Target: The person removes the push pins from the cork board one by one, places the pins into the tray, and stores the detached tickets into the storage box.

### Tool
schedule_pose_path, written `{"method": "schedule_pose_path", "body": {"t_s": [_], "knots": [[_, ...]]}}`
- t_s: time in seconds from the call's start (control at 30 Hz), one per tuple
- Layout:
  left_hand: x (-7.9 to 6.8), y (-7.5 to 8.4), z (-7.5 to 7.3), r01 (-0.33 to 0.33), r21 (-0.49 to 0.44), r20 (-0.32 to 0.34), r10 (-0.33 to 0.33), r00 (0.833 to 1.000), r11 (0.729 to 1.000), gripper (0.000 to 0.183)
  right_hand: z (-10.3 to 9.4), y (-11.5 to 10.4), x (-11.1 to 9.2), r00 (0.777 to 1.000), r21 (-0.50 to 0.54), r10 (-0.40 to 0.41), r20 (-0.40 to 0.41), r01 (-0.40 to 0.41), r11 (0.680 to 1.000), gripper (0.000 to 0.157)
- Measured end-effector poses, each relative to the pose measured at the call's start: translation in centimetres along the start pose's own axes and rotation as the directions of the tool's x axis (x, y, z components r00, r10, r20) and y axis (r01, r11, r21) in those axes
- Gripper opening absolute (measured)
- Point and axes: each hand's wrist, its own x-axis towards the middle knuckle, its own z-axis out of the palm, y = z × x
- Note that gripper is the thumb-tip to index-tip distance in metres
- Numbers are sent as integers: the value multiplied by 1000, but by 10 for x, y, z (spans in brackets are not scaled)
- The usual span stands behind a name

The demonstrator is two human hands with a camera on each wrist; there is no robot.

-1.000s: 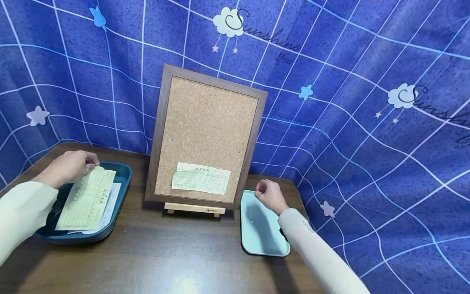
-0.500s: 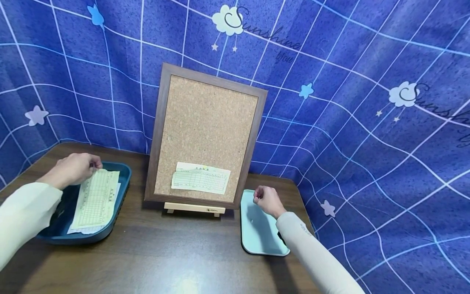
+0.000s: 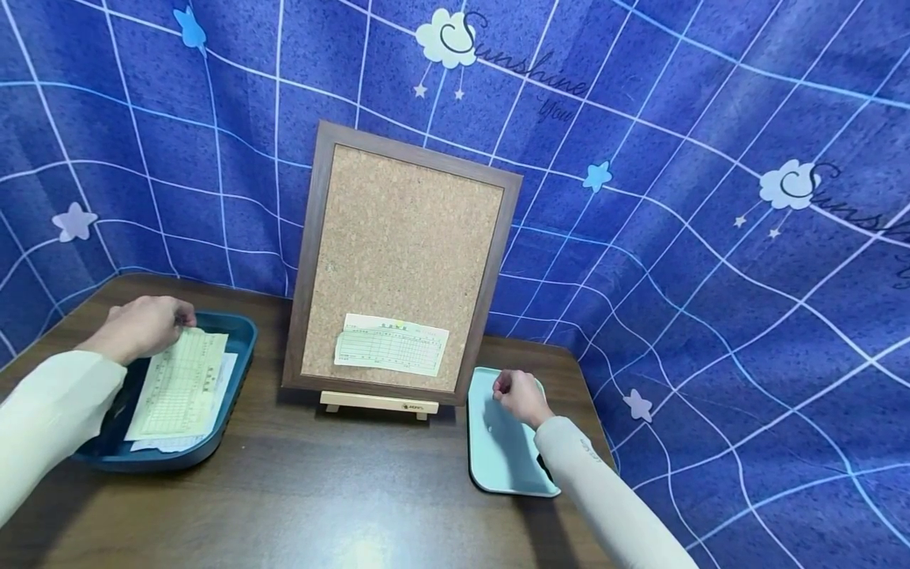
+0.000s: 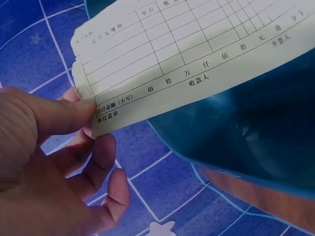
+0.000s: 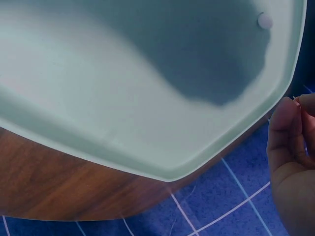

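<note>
Green slip (image 3: 178,387) pinched by left grip (image 3: 145,325) over blue tray (image 3: 245,344); lower end just shifted rightward, apparently being separated from sheet (image 3: 226,375) beneath. Right grip (image 3: 522,397) pressed together above pale tray (image 3: 498,468); whether anything held, cannot be told.

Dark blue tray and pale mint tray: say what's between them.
The head view shows a brown-framed cork board, bearing a printed paper form, on a pale wooden stand, with brown tabletop in front.

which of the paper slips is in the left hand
The pale yellow-green slip over the dark blue tray: the left hand pinches its end. A whiter sheet shows beneath; another slip is on the corkboard.
</note>
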Motion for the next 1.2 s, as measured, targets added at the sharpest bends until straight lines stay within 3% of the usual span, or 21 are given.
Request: {"method": "schedule_pose_path", "body": {"t_s": [0.37, 0.63, 1.2], "knots": [[3, 1, 5, -30, -22, -22, 30, 999, 999, 14, 16, 8, -2, 997, 16, -80, 15, 80, 997, 15], [1, 2, 6, -11, -38, -15, 11, 1000, 999, 13, 19, 9, -1, 998, -22, -58, 33, 59, 998, 14], [0, 4, 4, 22, -33, -42, -24, 999, 999, 14, 23, 10, -2, 998, 8, -29, 61, 28, 1000, 14]]}}
